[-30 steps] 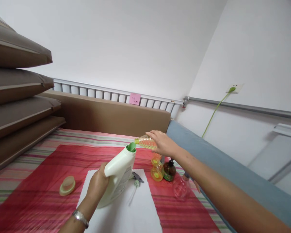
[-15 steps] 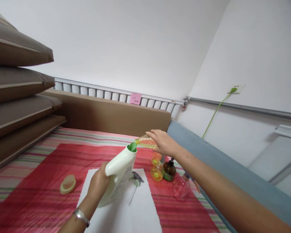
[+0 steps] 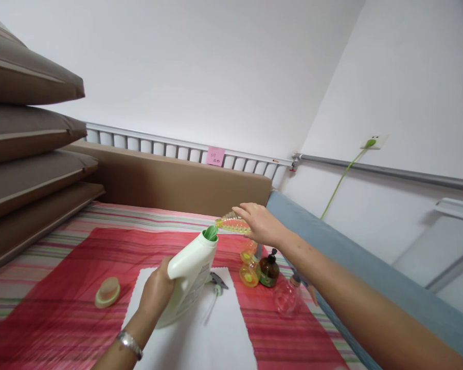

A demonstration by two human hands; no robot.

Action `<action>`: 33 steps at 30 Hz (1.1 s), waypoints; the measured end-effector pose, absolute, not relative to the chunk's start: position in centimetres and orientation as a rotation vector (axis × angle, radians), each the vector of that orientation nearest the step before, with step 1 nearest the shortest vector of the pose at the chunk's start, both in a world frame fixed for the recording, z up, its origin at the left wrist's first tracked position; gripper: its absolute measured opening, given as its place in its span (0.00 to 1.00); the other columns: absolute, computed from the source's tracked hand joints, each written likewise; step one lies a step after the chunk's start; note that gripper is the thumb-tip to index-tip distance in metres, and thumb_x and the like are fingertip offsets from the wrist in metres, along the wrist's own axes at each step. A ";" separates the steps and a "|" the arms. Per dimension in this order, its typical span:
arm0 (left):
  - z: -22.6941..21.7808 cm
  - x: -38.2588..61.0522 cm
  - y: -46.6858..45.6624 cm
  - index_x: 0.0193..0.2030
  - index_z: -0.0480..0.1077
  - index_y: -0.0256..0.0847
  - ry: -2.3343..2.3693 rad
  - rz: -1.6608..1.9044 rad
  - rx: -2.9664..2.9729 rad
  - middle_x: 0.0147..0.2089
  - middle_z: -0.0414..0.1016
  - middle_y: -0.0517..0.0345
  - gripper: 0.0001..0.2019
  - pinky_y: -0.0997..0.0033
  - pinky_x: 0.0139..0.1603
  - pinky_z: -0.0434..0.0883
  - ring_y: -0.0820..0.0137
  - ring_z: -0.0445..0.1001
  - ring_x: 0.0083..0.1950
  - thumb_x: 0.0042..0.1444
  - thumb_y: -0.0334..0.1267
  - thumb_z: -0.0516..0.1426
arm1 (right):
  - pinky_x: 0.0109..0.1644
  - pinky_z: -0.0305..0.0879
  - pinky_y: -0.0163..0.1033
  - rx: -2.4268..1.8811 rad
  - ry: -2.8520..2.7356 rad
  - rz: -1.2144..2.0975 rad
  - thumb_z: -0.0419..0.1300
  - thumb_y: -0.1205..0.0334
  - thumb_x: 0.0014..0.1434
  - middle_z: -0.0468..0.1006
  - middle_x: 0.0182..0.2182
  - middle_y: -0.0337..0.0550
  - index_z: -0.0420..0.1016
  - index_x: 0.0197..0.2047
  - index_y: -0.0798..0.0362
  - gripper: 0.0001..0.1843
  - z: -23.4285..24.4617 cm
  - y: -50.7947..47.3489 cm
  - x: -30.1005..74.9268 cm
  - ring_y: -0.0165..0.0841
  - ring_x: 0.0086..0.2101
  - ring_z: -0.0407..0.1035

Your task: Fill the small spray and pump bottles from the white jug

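A pale green detergent jug (image 3: 191, 262) leans to the right over a white sheet, and my left hand (image 3: 160, 288) is closed around its handle. Above the jug's open green mouth, a clear plastic bottle with yellowish liquid (image 3: 234, 223) lies almost level, its neck at the rim. My right hand (image 3: 260, 221) grips that bottle from the right. On the sheet rests a grey spray trigger with a thin tube (image 3: 217, 288). The jug's pale cap (image 3: 108, 292) sits on the red cloth at the left.
Right of the white sheet (image 3: 216, 339) stand a yellow-tinted bottle (image 3: 249, 272), a brown pump bottle (image 3: 269, 268) and a round clear bottle (image 3: 287, 297). Stacked brown cushions (image 3: 31, 128) rise at the left. A brown board (image 3: 177, 180) and a blue panel (image 3: 351, 262) border the striped bedding.
The clear bottle and my right hand have shifted very slightly, with the bottle's neck staying at the jug's mouth. My left hand and the jug look still.
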State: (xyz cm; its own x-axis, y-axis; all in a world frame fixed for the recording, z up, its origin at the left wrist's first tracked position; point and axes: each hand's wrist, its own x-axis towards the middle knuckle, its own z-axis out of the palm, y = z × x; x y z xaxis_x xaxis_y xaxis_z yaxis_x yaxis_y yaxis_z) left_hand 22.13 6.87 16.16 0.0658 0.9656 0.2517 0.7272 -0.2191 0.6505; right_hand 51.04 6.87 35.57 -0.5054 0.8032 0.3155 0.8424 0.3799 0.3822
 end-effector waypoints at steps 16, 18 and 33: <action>16.6 22.3 6.8 0.53 0.66 0.42 1.696 0.912 1.987 0.40 0.81 0.49 0.16 0.69 0.36 0.67 0.59 0.79 0.42 0.60 0.32 0.46 | 0.54 0.59 0.51 -1.501 -2.545 -0.790 0.68 0.69 0.46 0.67 0.54 0.58 0.61 0.61 0.54 0.40 36.1 6.5 51.1 0.49 0.53 0.62; 16.6 22.4 6.8 0.53 0.66 0.43 1.689 0.909 1.974 0.41 0.80 0.49 0.16 0.69 0.37 0.67 0.59 0.79 0.43 0.59 0.33 0.47 | 0.54 0.59 0.51 -1.504 -2.548 -0.787 0.68 0.69 0.45 0.68 0.54 0.58 0.61 0.61 0.54 0.40 36.2 6.5 51.0 0.49 0.53 0.62; 16.5 22.3 6.8 0.53 0.65 0.43 1.694 0.910 2.004 0.40 0.81 0.48 0.16 0.70 0.36 0.67 0.59 0.79 0.43 0.60 0.33 0.46 | 0.54 0.58 0.52 -1.497 -2.573 -0.804 0.65 0.70 0.47 0.68 0.54 0.58 0.61 0.62 0.54 0.38 36.3 6.5 50.7 0.50 0.54 0.61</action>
State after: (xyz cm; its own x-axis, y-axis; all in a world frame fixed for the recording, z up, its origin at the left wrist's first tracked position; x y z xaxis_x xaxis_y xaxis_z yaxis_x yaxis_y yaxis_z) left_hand 22.34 6.76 16.50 0.0728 0.9681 0.2396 0.7344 -0.2146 0.6439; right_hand 50.67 6.53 36.25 -0.5273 0.7942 0.3019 0.8248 0.3931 0.4063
